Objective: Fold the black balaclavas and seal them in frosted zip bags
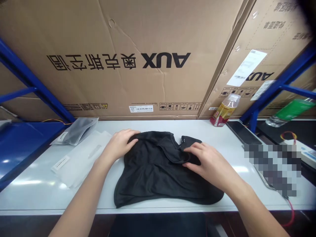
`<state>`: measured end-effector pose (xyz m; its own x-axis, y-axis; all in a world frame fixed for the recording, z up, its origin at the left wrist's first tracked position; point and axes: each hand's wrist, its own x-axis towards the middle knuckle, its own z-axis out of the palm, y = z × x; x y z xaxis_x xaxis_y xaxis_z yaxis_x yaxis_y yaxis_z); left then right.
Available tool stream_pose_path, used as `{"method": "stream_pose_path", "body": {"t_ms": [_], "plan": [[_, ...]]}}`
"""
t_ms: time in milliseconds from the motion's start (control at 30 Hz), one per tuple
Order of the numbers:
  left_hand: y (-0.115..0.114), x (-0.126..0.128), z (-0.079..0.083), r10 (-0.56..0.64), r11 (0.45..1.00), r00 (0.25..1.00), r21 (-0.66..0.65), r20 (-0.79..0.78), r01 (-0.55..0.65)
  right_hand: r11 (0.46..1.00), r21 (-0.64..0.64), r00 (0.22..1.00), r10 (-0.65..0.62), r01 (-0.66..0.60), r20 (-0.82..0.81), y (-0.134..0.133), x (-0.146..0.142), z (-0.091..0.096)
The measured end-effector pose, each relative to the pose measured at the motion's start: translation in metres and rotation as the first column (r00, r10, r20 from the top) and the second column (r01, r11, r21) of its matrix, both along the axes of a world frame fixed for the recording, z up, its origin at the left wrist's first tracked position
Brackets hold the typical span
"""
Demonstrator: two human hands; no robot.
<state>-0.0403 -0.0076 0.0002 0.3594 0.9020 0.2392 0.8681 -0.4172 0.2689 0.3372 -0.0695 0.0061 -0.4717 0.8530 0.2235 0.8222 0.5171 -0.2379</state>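
Through the head camera I look down on a pale, smooth-topped bench (106, 197), its front edge running just on the near side of a black, soft fabric piece (153, 177). That black fabric lies spread and lightly wrinkled on the bench, its hem close to the front edge, with a narrow folded strip across its upper right part.

Of my two hands, the right hand (204, 159) is on the upper right of the black fabric, thumb and fingers curved around the folded strip; I cannot tell whether they pinch it. The left hand (120, 143) rests on the fabric's upper left corner, fingers reaching over the edge and thumb parted from them.

Right of the fabric I have a flat object (273, 171) whose surface is blurred out. Left of the fabric lies a frosted, clear plastic bag (79, 161) with a white label, and behind that a greyish translucent pouch (79, 131). Beyond the fabric to its right, a slim black rectangular slab (243, 132) lies near a red and yellow can with a clear cap (225, 110). Behind the fabric stands a large brown cardboard box (148, 85), its black AUX lettering upside down.
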Motion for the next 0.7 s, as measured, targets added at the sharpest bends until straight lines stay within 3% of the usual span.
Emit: {"method": "stream_pose_path", "body": {"t_ms": [133,233,300,367,467,533,600,700], "plan": [[-0.005,-0.003,0.001,-0.007,1.000,1.000,0.008,0.004,0.007,0.984,-0.026,0.976,0.180,-0.178,0.125,-0.026,-0.001,0.002],[-0.006,-0.005,0.001,-0.017,1.000,1.000,0.011,0.009,0.017,0.964,-0.126,0.972,0.234,-0.235,-0.025,-0.023,0.004,0.013],[-0.002,-0.005,0.001,-0.025,1.000,1.000,0.012,0.011,0.025,0.986,-0.072,0.982,0.144,-0.154,-0.123,0.001,-0.002,0.019],[0.003,-0.003,0.001,-0.038,0.999,0.999,0.013,0.012,0.038,0.997,0.078,0.992,0.015,-0.005,-0.127,0.036,-0.021,0.020],[0.006,0.002,0.006,-0.062,0.998,0.998,0.025,0.012,0.062,0.993,0.106,0.999,0.053,-0.052,-0.001,0.080,-0.056,0.015],[0.000,0.004,0.010,-0.067,0.997,0.998,0.048,0.007,0.067,0.989,0.097,0.993,0.109,-0.113,0.048,0.091,-0.070,0.013],[-0.012,0.004,0.013,-0.068,0.995,0.998,0.073,-0.003,0.068,0.982,0.101,0.985,0.152,-0.159,0.076,0.085,-0.072,0.013],[-0.038,0.001,0.013,-0.135,0.989,0.990,0.047,-0.051,0.137,0.962,0.074,0.962,0.254,-0.261,0.097,0.056,-0.055,0.015]]}}
